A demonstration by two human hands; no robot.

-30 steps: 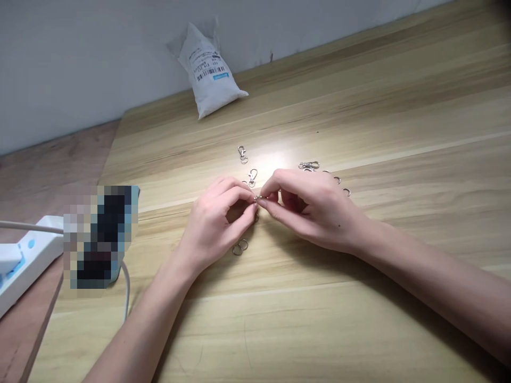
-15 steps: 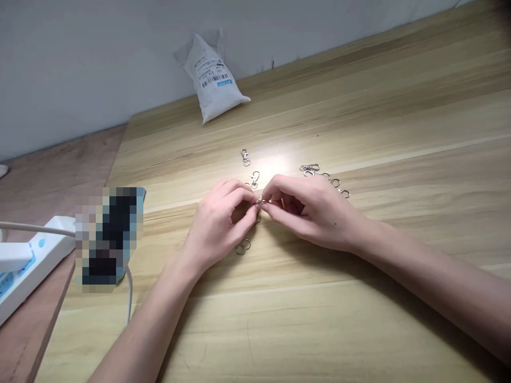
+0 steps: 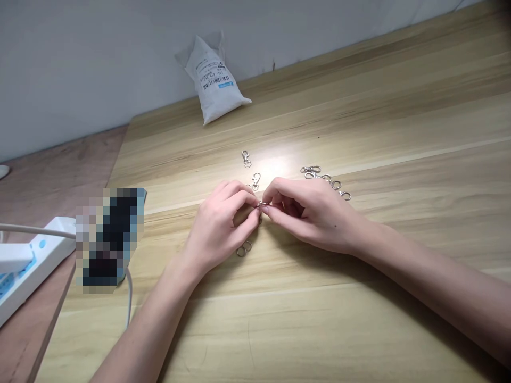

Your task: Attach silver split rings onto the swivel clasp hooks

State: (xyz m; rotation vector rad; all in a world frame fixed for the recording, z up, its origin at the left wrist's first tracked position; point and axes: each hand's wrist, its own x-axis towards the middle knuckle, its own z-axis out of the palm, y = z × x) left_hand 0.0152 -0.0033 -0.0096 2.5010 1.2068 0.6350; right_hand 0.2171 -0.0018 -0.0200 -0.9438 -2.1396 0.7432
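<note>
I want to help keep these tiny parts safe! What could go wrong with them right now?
The small metal piece pinched between the left hand and right hand looks tiny, so it might slip and drop. It could then bounce across the wooden table and get lost. The metal rings lying just below the left hand might also get bumped out of place.

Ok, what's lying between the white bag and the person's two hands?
The head view shows two swivel lobster clasps, one and another, on the wooden desk.
</note>
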